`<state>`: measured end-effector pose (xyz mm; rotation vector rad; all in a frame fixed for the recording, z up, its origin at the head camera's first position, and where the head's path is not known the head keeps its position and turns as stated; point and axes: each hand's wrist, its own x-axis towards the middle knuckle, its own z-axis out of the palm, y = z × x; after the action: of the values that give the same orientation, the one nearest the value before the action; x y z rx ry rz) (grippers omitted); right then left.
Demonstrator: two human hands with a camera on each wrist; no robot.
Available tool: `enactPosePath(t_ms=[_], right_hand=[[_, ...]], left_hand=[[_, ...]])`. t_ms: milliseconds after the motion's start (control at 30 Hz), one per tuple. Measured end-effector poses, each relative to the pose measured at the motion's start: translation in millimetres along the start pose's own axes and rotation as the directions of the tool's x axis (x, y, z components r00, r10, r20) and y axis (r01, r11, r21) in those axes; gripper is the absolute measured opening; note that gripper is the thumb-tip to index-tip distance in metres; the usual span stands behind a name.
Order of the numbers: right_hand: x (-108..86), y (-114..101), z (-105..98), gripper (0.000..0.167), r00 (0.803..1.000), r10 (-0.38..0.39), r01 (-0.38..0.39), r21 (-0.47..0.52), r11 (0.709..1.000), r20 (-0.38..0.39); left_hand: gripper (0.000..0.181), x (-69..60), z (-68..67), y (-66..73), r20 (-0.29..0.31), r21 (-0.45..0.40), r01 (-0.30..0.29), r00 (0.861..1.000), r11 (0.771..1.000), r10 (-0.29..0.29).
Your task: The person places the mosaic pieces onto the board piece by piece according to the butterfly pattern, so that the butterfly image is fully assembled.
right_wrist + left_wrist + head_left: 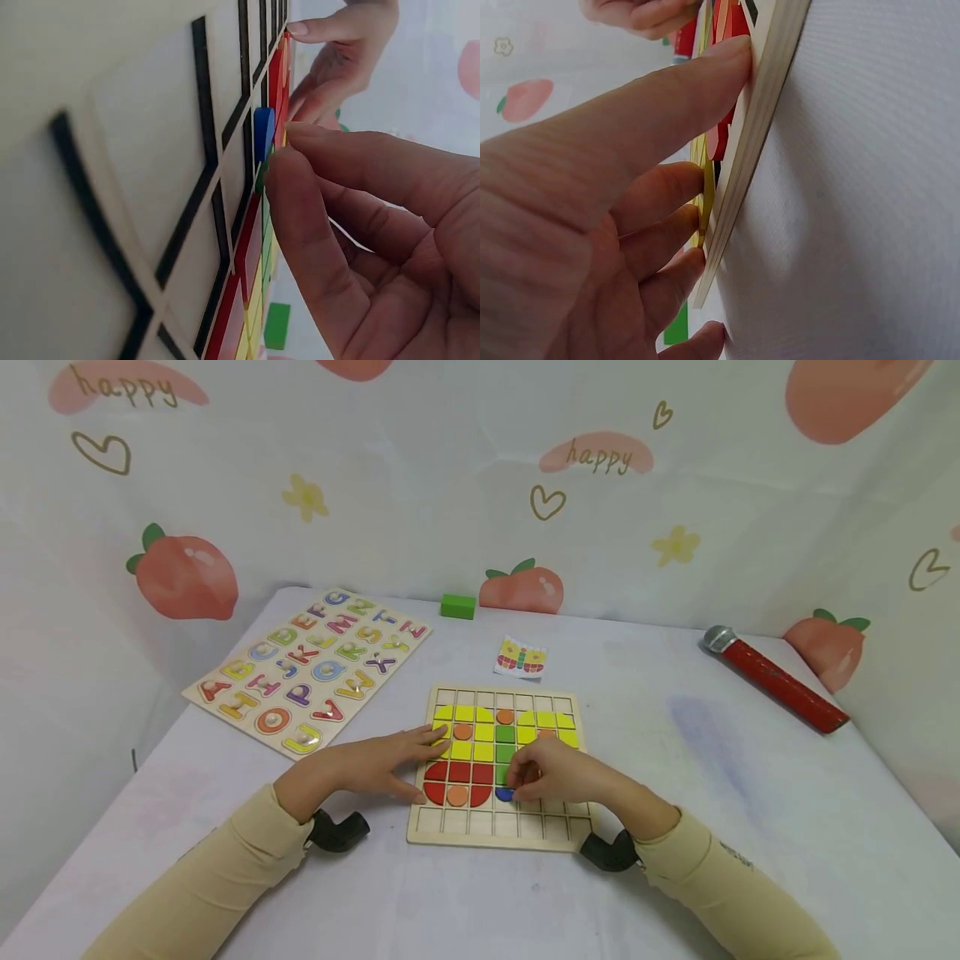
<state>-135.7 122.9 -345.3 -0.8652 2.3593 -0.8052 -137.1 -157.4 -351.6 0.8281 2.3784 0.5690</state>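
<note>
A square wooden grid board [487,835] lies on the table, its cells filled with yellow, red, green and orange pieces. My right hand [558,771] is over its middle column. Thumb and forefinger tips come together at the edge of a small blue piece with a rounded side [264,135], below the green squares [506,734], and appear to pinch it. Part of the blue piece [504,794] is behind the fingers. My left hand [375,768] rests at the board's left edge with fingers spread. Its thumb touches the rim near the red pieces [460,772]; other fingertips touch yellow pieces [709,187].
Behind the board lies a small pattern card [521,658] with a coloured butterfly-like design. An alphabet puzzle board [300,672] is at the left. A green block [457,607] stands by the back curtain, and a red microphone [780,683] lies at the right.
</note>
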Motion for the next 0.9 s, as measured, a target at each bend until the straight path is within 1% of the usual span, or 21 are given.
enactPosePath(t_ms=[100, 233, 333, 433, 533, 667, 800, 900], right_hand=[[2.3, -4, 0, 0.01, 1.0, -0.004, 0.004, -0.03, 1.0, 0.003], [6.8, -7, 1, 0.011, 1.0, -0.003, 0.004, -0.073, 0.997, 0.007], [7.5, -8, 0, 0.01, 1.0, 0.003, -0.003, -0.084, 0.996, 0.005], [4.3, -8, -3, 0.009, 1.0, 0.003, -0.004, -0.078, 0.997, -0.012], [-2.7, -6, -7, 0.008, 0.998, 0.008, -0.013, -0.073, 0.997, -0.059], [-15.6, 7, -12, 0.007, 0.992, 0.046, -0.049, -0.03, 0.998, -0.121], [-33.4, 24, -16, 0.008, 0.986, 0.092, -0.087, 0.045, 0.995, -0.142], [-48.9, 35, -18, 0.011, 0.977, 0.149, -0.136, 0.096, 0.986, -0.151]], left_hand=[[0.075, -0.4, -0.1, -0.5, -0.004, 0.003, 0.001, 1.0, 1.0, -0.001], [0.075, -0.4, 0.1, -1.4, -0.008, 0.006, -0.013, 1.0, 1.0, 0.013], [0.074, -0.5, -0.1, -0.8, -0.006, 0.004, -0.022, 1.0, 1.0, 0.022], [0.075, -0.3, -0.5, 0.4, -0.003, 0.002, -0.014, 1.0, 1.0, 0.014], [0.075, 0.1, -0.7, 1.3, 0.0, -0.001, 0.003, 1.0, 1.0, -0.003], [0.075, 0.4, -0.2, 0.5, 0.0, -0.003, 0.009, 1.0, 1.0, -0.009], [0.075, 0.6, 0.3, -0.5, 0.0, 0.0, 0.005, 1.0, 1.0, -0.005], [0.075, 0.7, 0.1, -0.3, -0.001, 0.0, 0.0, 1.0, 1.0, 0.0]])
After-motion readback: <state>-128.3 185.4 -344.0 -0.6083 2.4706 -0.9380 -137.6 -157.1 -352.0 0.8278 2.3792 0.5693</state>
